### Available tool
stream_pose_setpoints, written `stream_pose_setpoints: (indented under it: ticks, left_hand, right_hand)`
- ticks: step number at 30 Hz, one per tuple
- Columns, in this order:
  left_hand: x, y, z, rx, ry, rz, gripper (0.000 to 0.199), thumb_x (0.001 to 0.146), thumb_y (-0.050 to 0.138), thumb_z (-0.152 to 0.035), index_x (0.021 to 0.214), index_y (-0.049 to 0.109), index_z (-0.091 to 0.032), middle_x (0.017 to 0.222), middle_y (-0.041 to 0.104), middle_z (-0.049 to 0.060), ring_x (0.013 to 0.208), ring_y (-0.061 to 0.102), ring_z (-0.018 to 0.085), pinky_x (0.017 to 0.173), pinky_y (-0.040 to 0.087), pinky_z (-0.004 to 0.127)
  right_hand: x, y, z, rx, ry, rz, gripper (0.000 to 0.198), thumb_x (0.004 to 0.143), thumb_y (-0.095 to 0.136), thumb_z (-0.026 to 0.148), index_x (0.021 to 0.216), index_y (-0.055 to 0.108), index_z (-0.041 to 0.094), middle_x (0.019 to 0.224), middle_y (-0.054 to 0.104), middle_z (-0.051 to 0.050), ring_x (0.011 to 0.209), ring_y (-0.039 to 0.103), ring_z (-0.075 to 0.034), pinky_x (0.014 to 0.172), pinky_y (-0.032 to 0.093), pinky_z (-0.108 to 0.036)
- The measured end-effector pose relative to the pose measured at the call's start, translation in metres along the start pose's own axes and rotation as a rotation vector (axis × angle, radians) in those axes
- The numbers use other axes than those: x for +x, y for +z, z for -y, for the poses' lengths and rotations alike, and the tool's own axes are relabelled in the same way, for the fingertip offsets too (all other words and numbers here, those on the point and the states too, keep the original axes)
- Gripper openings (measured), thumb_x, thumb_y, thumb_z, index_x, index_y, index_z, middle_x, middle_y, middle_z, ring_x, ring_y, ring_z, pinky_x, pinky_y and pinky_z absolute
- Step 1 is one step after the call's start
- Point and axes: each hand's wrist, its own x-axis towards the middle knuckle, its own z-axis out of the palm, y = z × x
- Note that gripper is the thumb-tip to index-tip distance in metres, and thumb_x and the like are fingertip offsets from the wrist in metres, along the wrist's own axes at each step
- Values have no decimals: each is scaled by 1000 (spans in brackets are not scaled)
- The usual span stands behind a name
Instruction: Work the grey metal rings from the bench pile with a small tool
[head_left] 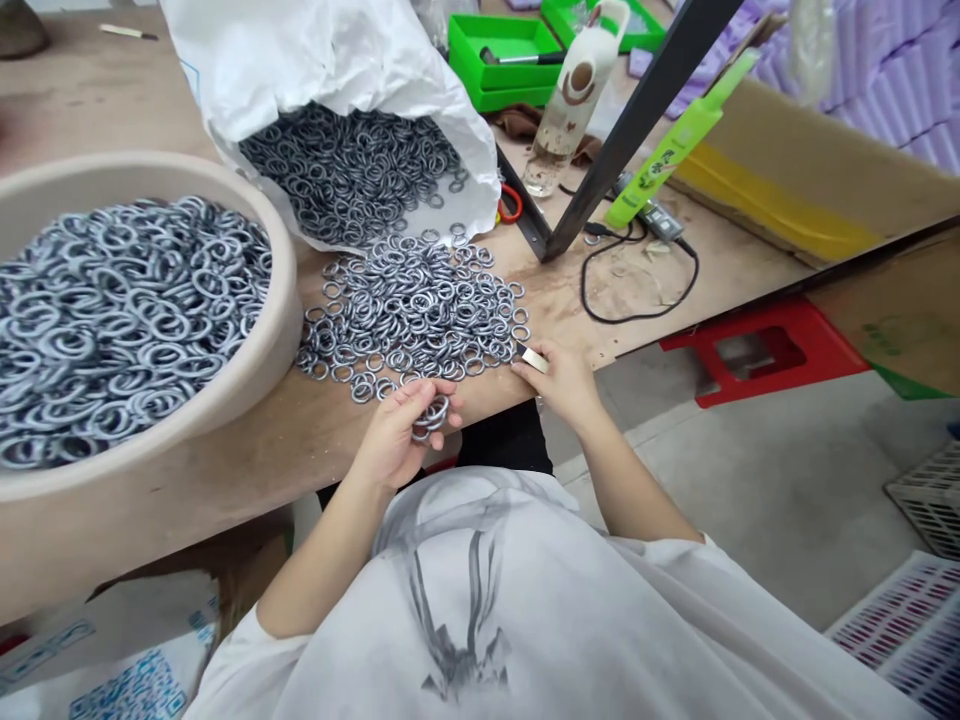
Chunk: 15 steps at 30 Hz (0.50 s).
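Basin, left of frame: I see a wide beige basin (289, 300) heaped nearly to the rim with grey metal rings (112, 320). I judge this the finished portion, and it is large.

Sack, upper centre: a white sack (300, 60) lies on its side, mouth open toward me, with more rings (352, 170) inside. I judge this to be stock not yet handled, so a good deal is left.

Loose pile, centre: a spread of rings (412, 305) lies flat on the worktop (315, 435) between the sack mouth and my hands, just beside the basin wall.

Left hand, lower centre: left hand (397, 435) at the worktop edge, fingers (431, 388) curled closed round a small bunch of rings (433, 415); how many, I cannot tell.

Right hand, right of centre: right hand (566, 380) rests at the pile's near right corner, fingers pinched on a small pale flat piece (534, 359) that touches the outermost rings. What the piece is, I cannot tell.

Surroundings, upper right: green trays (502, 60), a bottle (570, 95), a black cable (637, 280); a red stool (765, 355) on the floor.

Progress, judged: well under way, far from done.
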Motion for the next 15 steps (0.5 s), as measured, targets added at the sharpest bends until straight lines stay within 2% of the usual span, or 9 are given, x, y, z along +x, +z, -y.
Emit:
stream_pose_setpoints:
  ticks: [4, 9, 12, 15]
  left_hand:
    - [0, 4, -1, -71, -31, -32, 46, 59, 90, -42, 78, 60, -13, 77, 65, 5, 66, 65, 15, 37, 44, 15]
    - [-3, 6, 2, -40, -59, -32, 46, 62, 89, -41, 77, 54, -14, 66, 53, -2, 54, 49, 7, 34, 30, 11]
    - [-1, 10, 9, 48, -74, -7, 48, 66, 86, -48, 77, 55, -13, 62, 47, -3, 50, 39, 5, 35, 24, 10]
    - [2, 15, 14, 119, -93, 66, 55, 68, 80, -61, 82, 59, -13, 61, 45, -3, 49, 35, 5, 36, 20, 11]
  right_hand:
    - [7, -4, -3, 58, 59, 37, 33, 79, 72, 33, 108, 70, 19, 107, 71, -8, 98, 64, -27, 84, 45, -37]
    - [12, -20, -4, 115, 155, 50, 24, 73, 75, 33, 89, 69, 16, 81, 68, -3, 76, 60, -21, 69, 40, -32]
    - [7, -24, 13, 424, 149, 72, 25, 71, 76, 37, 80, 65, 16, 73, 64, -2, 69, 56, -17, 66, 41, -29]
    - [-2, -21, 43, 761, 14, 215, 33, 68, 82, 40, 81, 63, 16, 74, 63, -1, 69, 57, -15, 67, 46, -28]
